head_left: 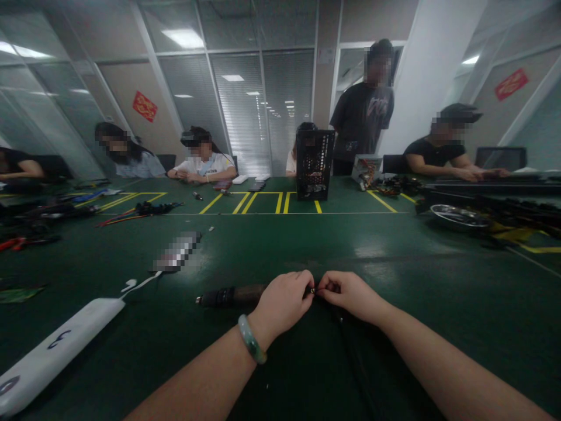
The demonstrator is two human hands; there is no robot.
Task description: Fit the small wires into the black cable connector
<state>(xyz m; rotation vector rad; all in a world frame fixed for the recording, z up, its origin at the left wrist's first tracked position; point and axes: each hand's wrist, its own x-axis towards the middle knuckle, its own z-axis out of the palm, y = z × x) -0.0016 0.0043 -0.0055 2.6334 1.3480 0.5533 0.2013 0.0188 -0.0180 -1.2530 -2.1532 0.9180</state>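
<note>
My left hand [283, 301], with a green-and-white bangle on its wrist, is closed around the rear of a dark cylindrical tool [219, 297]. The tool lies sideways, its ringed front and small metal tip pointing left. A tiny shiny part [312, 290] shows at the left fingertips. Close beside it, my right hand [350, 292] pinches what looks like a thin dark wire [319, 288], whose ends are hidden by the fingers. Below the right hand a thick dark cable [350, 345] with a small bright tip runs toward the table's near edge.
A white power strip [65, 345] and a pixelated phone-like object [177, 252] lie left on the green table [245, 245]. Cable bundles [153, 207] sit farther back. A black computer case [313, 166] stands opposite. Parts crowd the right [495, 219]. Several people sit or stand beyond.
</note>
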